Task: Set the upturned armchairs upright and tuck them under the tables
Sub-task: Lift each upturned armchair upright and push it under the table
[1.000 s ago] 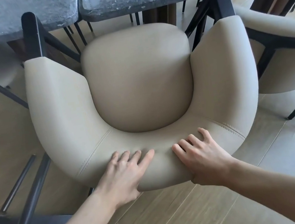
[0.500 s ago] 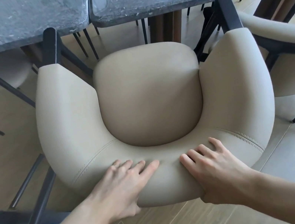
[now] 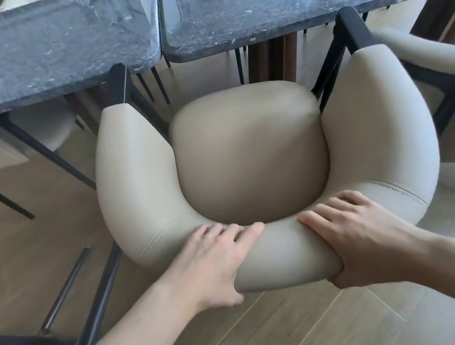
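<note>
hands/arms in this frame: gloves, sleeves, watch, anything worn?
Nothing worn that shows. The left hand and right hand are bare: no gloves, rings or watch visible. Both forearms are bare down to the frame edge, no sleeve or cuff in view. Nails look short and unpainted.

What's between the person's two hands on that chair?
In the head view, only a bare stretch of the armchair's beige backrest lies between the left hand and right hand.

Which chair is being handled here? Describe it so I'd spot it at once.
Find where two dark stone tables meet. Facing that seam stands a beige armchair, upright. Unlike the beige chairs on either side, its curved backrest is gripped by a left hand and right hand.
</note>
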Demonstrator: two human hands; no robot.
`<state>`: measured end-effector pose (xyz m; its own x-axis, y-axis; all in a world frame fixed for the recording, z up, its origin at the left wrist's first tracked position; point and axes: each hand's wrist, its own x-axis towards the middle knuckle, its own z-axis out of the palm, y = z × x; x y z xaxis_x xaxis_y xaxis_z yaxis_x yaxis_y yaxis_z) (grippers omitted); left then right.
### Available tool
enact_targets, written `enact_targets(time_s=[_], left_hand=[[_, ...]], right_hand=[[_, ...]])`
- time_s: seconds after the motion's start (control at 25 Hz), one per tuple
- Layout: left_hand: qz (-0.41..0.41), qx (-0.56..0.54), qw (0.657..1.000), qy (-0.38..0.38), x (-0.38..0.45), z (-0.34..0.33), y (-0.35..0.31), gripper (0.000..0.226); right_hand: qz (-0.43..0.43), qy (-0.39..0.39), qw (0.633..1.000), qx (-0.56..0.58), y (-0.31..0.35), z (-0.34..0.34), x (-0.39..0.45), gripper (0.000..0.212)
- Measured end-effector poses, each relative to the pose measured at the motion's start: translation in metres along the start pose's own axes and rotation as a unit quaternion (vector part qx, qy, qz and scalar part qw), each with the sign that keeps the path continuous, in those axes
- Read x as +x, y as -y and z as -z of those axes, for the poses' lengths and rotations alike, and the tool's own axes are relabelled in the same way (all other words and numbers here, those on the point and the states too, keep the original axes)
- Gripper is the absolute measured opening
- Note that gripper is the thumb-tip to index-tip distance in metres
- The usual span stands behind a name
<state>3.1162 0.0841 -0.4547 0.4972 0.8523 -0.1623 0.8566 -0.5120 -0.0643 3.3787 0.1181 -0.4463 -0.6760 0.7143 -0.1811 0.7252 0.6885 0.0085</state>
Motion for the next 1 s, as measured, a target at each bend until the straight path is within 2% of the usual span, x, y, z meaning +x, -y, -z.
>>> enact_targets(time_s=[0.16,0.28,0.48,0.76,1.0], left_hand=[[0.012,0.009,1.000,-0.001,0.015,0.004,0.006,0.110],[0.015,0.014,1.000,0.012,0.017,0.003,0.003,0.109],[-0.001,0.009,1.000,0.024,0.009,0.009,-0.006,0.087],[-0.016,-0.012,0.999,0.036,-0.015,0.007,-0.022,0.091],[0.009,0.000,0.998,0.061,0.008,0.028,-0.005,0.089]], right_hand=[[-0.012,0.004,1.000,-0.007,-0.010,0.004,0.010,0.089],[-0.002,0.033,0.999,-0.033,-0.011,0.002,0.010,0.108],[0.022,0.069,0.996,-0.053,0.001,0.011,0.004,0.070],[0.039,0.058,0.996,-0.051,0.010,0.002,-0.022,0.065],[0.014,0.064,0.997,-0.042,-0.002,0.020,0.002,0.069]])
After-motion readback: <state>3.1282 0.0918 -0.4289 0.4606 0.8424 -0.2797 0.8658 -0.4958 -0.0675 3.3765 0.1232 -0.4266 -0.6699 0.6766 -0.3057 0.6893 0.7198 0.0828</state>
